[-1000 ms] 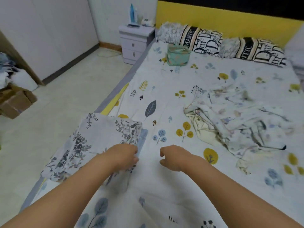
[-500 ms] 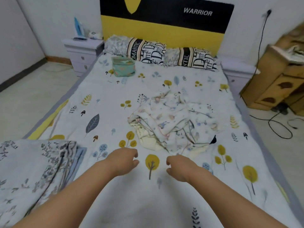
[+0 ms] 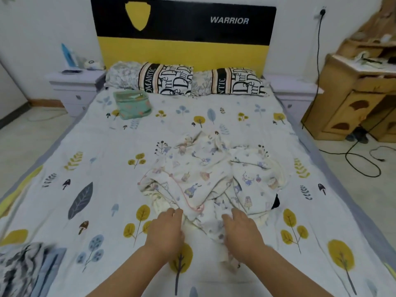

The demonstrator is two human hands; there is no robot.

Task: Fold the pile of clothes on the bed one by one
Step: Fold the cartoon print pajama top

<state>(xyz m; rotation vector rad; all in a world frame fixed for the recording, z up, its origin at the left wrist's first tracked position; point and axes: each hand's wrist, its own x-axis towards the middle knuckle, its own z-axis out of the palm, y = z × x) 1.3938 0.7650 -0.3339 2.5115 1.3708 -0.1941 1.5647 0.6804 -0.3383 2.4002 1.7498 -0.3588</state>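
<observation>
From the head view, the bed (image 3: 107, 146) filled most of the scene, with its leaf-print sheet. The pile (image 3: 214, 172) of unfolded clothes lay crumpled near the middle of the bed, slightly right of centre, pale cloth printed with small cartoon figures; a dark scrap showed at its right edge. How many garments it held could not be told.

The left hand (image 3: 166, 229) reached to the near-left edge of the pile, fingers fairly straight, their tips touching the cloth; it did not plainly grip anything. The right hand (image 3: 241, 231) lay on the near-right part of the pile, fingers spread and only loosely bent over the cloth, with a flap hanging down beside the wrist. Whether the thumb pinched that flap underneath could not be told.

At the near-left corner a folded stack (image 3: 27, 269) of grey floral and blue cloth sat on the bed, blurred, well apart from the pile. That suggested part of the job was done: some pieces already folded and set aside. The pile itself looked untouched by folding, so the rest was probably still ahead, starting with pulling one garment free.

Far off, a green pouch (image 3: 132, 105) sat near the pillows (image 3: 184, 81), apart from the clothes.
</observation>
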